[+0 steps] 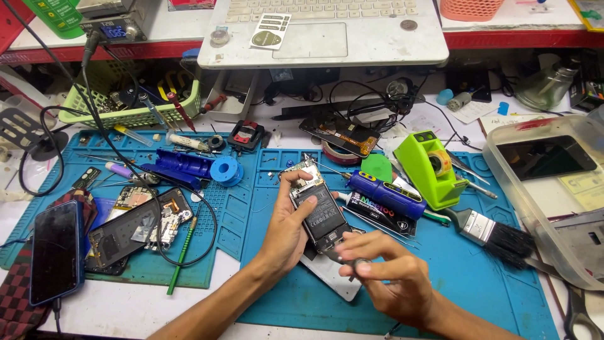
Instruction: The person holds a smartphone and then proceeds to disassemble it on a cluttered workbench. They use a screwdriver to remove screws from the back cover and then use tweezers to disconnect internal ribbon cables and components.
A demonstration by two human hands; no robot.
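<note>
While left hand (286, 230) grips opened black phone with bare insides (318, 211) over blue rubber mat (478, 271), right hand (390, 274) pinches small dark tool (355, 263), maybe tweezers, at phone's bottom end.

At frame centre the left hand (286, 230) grips an opened phone (319, 213) above the blue mat (478, 277). The right hand (393, 274) pinches a small dark tool (357, 263) at the phone's lower end. A green tape dispenser (428, 169) and a brush (497, 234) lie to the right.
</note>
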